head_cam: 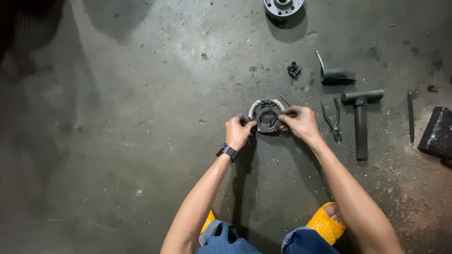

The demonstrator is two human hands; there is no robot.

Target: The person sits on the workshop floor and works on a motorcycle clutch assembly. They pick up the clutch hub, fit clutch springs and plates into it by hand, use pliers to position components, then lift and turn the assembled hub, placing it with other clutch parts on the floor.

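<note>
Both hands pinch the round clutch assembly on the concrete floor (pixel 141 94): left hand (pixel 238 132) grips the clutch assembly (pixel 266 115) at its left edge, right hand (pixel 300 122) its right. Pliers (pixel 332 120) and hammer (pixel 360 117) lie right of it.

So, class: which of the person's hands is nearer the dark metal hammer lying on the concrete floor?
Right. The right hand lies just left of the dark metal hammer; the left hand is farther left, beyond the round metal part.
</note>
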